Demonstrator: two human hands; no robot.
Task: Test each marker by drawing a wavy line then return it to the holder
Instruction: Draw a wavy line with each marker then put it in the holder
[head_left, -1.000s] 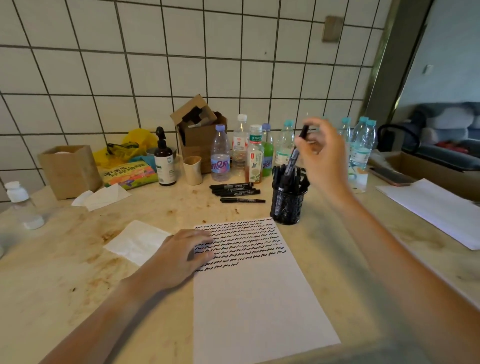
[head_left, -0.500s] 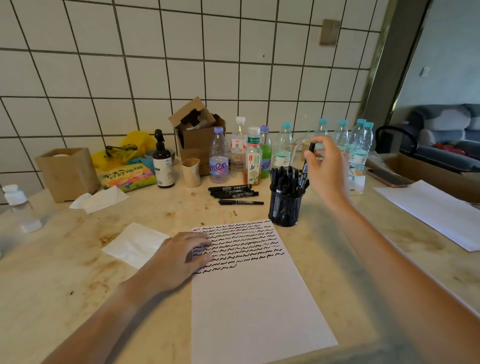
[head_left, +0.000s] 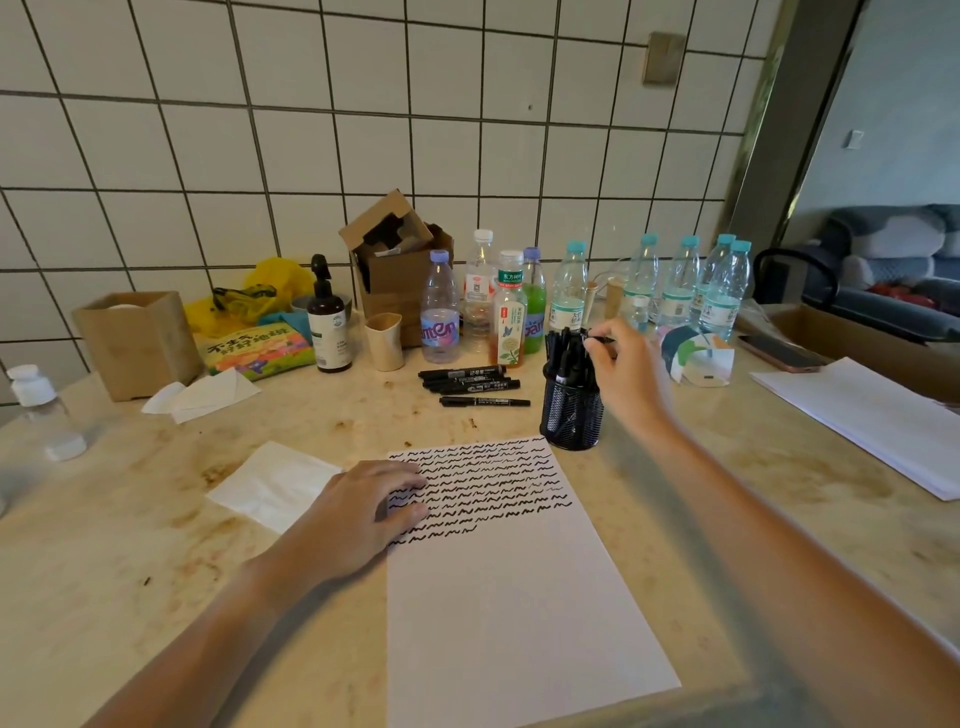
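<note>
White tiles back a stained table (head_left: 130, 519); left hand (head_left: 358, 512) lies flat, fingers straight, on the paper's (head_left: 514, 597) nine-o'clock edge; right hand (head_left: 626, 371) pinches a marker (head_left: 600, 340) over the holder (head_left: 571, 410), at the paper's one o'clock.

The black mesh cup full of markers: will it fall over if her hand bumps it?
Possibly. The cup looks tall, narrow and light, with markers sticking out above, so probably top-heavy. Low pushes would likelier slide it.
</note>
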